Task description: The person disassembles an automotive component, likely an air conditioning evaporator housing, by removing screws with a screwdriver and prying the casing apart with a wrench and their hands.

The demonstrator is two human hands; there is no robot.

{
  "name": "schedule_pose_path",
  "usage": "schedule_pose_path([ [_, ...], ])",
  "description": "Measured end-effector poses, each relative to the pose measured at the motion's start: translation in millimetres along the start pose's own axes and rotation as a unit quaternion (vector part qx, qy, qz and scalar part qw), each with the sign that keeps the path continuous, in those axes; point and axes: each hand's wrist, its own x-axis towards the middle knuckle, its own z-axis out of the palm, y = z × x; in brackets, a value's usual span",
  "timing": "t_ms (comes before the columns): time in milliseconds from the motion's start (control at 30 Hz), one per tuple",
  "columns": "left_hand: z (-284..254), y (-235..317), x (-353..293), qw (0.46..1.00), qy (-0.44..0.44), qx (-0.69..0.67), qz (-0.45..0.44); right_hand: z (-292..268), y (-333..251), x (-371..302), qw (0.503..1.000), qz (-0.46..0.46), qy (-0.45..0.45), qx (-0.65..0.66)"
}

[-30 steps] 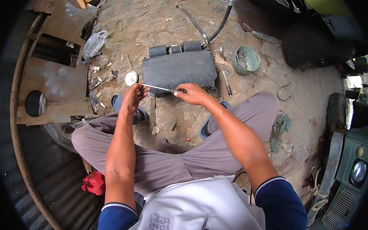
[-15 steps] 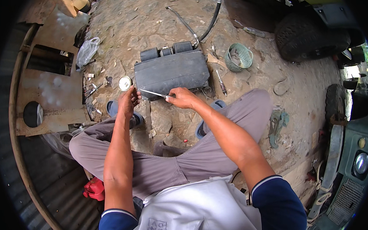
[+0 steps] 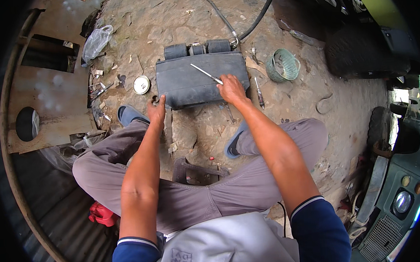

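A black plastic housing (image 3: 198, 80) with rounded blower drums along its far side lies on the ground ahead of me. My right hand (image 3: 231, 89) is closed round a screwdriver (image 3: 206, 74) and rests by the housing's near right part. The screwdriver's thin shaft points up and left across the top face. At the near left corner is my left hand (image 3: 157, 110), its thumb and fingers curled about a small dark piece too small to make out. A round tin lid or can (image 3: 141, 85) sits just beyond that hand. Another screwdriver-like tool (image 3: 259, 93) lies right of the housing.
A green woven basket (image 3: 282, 66) stands at the right. A black hose (image 3: 257, 23) runs from the housing's far side. Clear plastic bag (image 3: 97, 43) and rusty sheet metal (image 3: 54, 95) lie left. A tyre (image 3: 368, 54) and a vehicle front (image 3: 396, 212) flank the right.
My right hand has moved right and up onto the housing with the screwdriver, whose shaft now points further upward. The left hand stays near the left corner. The view has shifted slightly.
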Motion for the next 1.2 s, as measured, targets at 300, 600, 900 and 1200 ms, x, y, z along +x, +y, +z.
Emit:
schedule_pose_path([
  [300, 6.8, -12.9, 16.3, 0.960, -0.148, -0.179, -0.158, -18.0, 79.3, 65.1, 0.970, 0.126, 0.021, 0.207],
  [600, 19.2, -13.0, 13.8, 0.955, -0.163, -0.195, -0.153, 80.5, 254.4, 27.6, 0.922, 0.375, -0.092, -0.038],
  [900, 19.7, -20.8, 14.6, 0.964, -0.134, -0.179, -0.146, 94.9, 256.4, 24.8, 0.927, 0.348, -0.102, -0.094],
  [1200, 23.7, -16.8, 9.7, 0.953, -0.136, -0.230, -0.140, 42.2, 233.8, 48.8, 0.945, 0.270, 0.120, 0.138],
])
